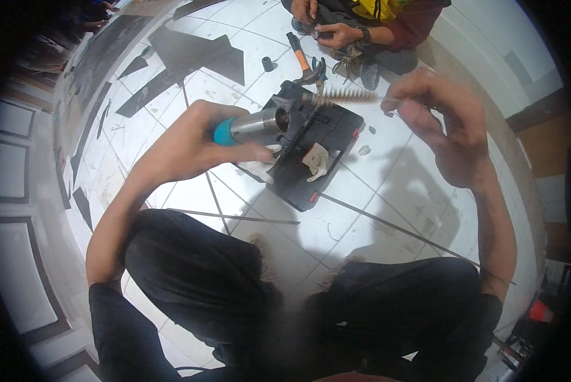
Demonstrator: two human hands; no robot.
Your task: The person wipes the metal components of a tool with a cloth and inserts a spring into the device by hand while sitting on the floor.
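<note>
My left hand is closed round a metal cylinder with a teal band and a threaded, open end facing right. My right hand, slightly blurred, pinches the thin wire end of a twisted wire brush. Its bristles point left, toward the cylinder, and look apart from the opening. Below both hands lies a black plastic tool case with red latches. A pale work glove rests on it, and another pale glove sits under my left hand.
A hammer with an orange and black handle lies beyond the case, near a small dark cylinder. A co-worker's hands hold a small dark object. Dark flat offcuts and thin strips lie on the white tiles.
</note>
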